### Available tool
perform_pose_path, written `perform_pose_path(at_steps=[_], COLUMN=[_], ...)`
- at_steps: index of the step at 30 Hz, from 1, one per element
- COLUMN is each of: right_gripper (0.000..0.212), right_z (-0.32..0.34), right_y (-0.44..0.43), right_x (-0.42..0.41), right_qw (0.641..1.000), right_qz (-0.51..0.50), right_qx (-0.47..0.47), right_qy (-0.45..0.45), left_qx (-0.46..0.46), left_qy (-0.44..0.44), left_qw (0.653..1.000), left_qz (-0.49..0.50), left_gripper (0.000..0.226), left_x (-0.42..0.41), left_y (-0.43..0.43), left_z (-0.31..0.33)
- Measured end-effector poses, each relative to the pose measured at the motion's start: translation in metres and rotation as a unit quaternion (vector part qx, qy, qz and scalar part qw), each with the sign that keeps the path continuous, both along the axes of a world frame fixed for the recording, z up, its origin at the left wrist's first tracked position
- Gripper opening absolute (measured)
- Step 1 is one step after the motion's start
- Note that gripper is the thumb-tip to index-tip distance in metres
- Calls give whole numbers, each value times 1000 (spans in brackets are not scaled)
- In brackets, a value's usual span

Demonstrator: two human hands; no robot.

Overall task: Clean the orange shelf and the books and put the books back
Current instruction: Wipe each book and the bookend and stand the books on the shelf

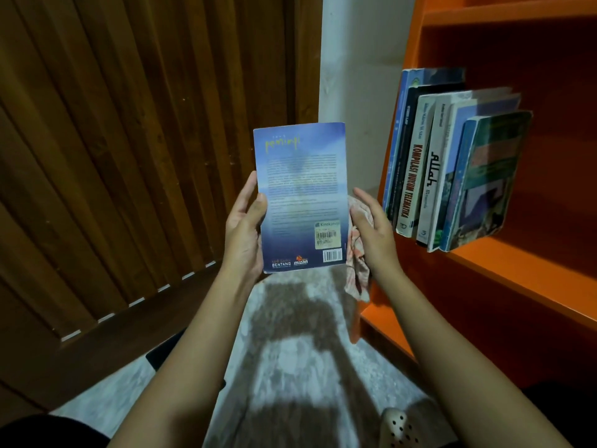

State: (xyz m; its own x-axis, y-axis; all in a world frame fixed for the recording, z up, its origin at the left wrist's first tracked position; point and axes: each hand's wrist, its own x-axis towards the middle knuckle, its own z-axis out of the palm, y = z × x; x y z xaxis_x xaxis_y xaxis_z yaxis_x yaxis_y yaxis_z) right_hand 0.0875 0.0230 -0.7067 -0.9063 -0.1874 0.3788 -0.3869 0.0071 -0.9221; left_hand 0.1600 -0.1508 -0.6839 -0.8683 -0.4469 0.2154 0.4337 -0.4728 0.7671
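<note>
A blue book (300, 195) is held upright at the middle of the view, its back cover towards the camera. The cover fades from deep blue at the edges to a paler middle. It carries a yellowish title at the top, a block of small blurred print, a pale price sticker and a barcode at its 5 o'clock corner, and publisher marks along the bottom.

The left hand (242, 234) grips the book's 9 o'clock edge, thumb laid on the cover and fingers behind it. The right hand (378, 231) is at the 3 o'clock edge, thumb and fingers closed on a patterned cloth (357, 270) that touches the book and hangs below the palm.

At 3 o'clock stands the orange shelf (517, 270), with a row of books (452, 173) upright on one board, spines outward, close beside the right hand. A dark slatted wooden door (129, 156) fills 9 to 11 o'clock, and a pale wall (355, 59) rises at 12. The mottled grey floor (290, 350) lies at 6 o'clock, with a perforated sandal (400, 428) at 5.
</note>
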Motion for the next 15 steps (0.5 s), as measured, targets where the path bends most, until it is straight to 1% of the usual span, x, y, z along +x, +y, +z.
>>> perform_pose_path(at_steps=[2,4,7,8,11,15], right_gripper=[35,38,51,52,46,42], right_z=[3,5,10,11,11,7], right_y=[2,3,3,3,2,2], right_x=[1,2,7,9,11,10], right_qw=[999,998,993,991,985,984], right_qz=[36,55,99,114,148,128], right_qx=[-26,-31,-47,-49,-68,-89], right_qy=[-23,-25,-39,-42,-59,-84], left_qx=[-10,-16,-25,-31,-44,-67], left_qy=[4,6,9,6,-3,-11], left_qw=[1000,1000,999,999,998,995], left_qz=[2,12,29,35,51,78], left_gripper=[33,34,36,36,36,35], left_x=[0,-1,-3,-3,-5,-8], left_y=[0,-1,-1,-2,-2,-7], left_z=[2,2,-1,-2,-6,-13])
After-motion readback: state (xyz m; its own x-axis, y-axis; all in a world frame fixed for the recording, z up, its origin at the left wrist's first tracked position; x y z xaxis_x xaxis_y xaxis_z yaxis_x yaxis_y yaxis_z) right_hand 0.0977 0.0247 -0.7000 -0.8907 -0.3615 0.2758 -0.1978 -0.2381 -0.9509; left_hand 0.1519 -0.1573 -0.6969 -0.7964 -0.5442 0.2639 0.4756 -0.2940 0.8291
